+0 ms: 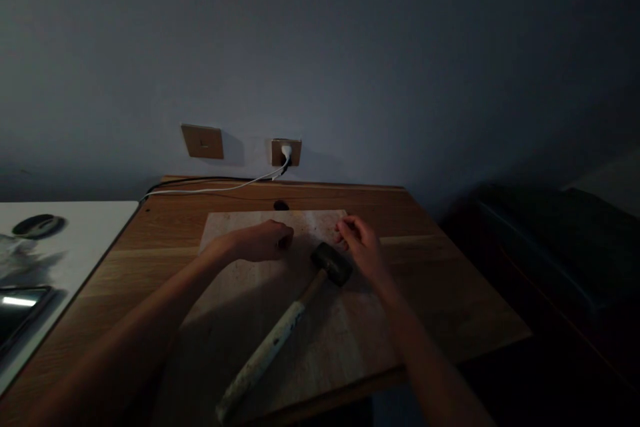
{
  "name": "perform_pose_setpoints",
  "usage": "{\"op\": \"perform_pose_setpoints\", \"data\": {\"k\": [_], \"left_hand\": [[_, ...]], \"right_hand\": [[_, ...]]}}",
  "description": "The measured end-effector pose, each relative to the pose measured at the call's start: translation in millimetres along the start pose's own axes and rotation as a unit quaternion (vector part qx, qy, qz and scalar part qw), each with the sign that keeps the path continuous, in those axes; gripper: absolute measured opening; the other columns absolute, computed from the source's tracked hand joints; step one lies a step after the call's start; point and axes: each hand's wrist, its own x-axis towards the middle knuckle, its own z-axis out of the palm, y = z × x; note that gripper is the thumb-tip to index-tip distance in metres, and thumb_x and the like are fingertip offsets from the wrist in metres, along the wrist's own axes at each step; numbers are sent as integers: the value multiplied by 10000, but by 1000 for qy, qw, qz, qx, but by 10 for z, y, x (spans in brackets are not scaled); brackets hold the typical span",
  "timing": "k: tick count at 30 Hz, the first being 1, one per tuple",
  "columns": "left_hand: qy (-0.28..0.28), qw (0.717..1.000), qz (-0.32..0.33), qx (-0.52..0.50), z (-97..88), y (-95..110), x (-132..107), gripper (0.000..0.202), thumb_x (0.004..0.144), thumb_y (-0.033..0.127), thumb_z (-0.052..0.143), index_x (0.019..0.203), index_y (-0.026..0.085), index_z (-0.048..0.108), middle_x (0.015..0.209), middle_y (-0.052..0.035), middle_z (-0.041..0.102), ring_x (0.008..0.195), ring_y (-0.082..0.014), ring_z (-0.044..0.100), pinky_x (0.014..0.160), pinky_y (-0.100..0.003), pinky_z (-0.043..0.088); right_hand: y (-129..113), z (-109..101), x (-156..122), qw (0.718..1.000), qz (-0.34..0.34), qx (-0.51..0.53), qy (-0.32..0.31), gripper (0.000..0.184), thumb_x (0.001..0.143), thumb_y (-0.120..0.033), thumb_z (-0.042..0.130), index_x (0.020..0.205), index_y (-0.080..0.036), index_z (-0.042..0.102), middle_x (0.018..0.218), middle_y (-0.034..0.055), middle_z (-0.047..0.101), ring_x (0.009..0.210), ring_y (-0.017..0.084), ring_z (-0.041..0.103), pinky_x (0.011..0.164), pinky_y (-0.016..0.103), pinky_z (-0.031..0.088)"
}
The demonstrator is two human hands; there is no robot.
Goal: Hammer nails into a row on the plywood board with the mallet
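Note:
A mallet (331,264) with a dark head and a worn, white-coated handle lies diagonally on a pale board (320,353). Its handle points toward the near left, its head toward the far right. Left of the mallet head, my left hand (263,241) is above the board with its fingers curled inward; whatever they may hold is hidden. My right hand (361,240) is just beyond and right of the mallet head, thumb and fingertips brought together in a pinch. Anything between those fingertips is too small to make out. Neither hand grips the mallet.
The board rests on a wooden table (430,260) against a wall. White and black cables (215,189) run along the table's back to a wall socket (294,153); a second wall plate (203,141) is further left. A white surface (95,227) at left bears a dark-screened device (20,310).

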Motion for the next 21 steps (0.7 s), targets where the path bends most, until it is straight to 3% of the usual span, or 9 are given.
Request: {"op": "perform_pose_setpoints", "data": {"k": [3, 11, 21], "left_hand": [[-14, 1000, 7, 17, -16, 9, -28, 240, 662, 45, 602, 845, 189, 662, 876, -32, 693, 786, -192, 637, 688, -261, 437], [2, 999, 37, 31, -69, 61, -69, 288, 684, -3, 558, 859, 191, 678, 919, -35, 680, 846, -191, 643, 758, -269, 450], [11, 999, 25, 47, -150, 33, -121, 348, 688, -38, 532, 862, 196, 721, 905, -43, 696, 880, -203, 659, 794, -279, 465]], "right_hand": [[169, 65, -51, 997, 44, 8, 55, 283, 828, -524, 656, 827, -243, 634, 674, -6, 617, 652, 198, 589, 659, 323, 463], [360, 49, 16, 991, 96, 54, 75, 441, 804, -685, 591, 818, -245, 602, 655, -9, 604, 543, 168, 543, 469, 261, 369], [393, 56, -1, 991, 98, 52, 72, 399, 814, -633, 642, 827, -234, 632, 580, -30, 589, 518, 162, 520, 504, 267, 368]]}}
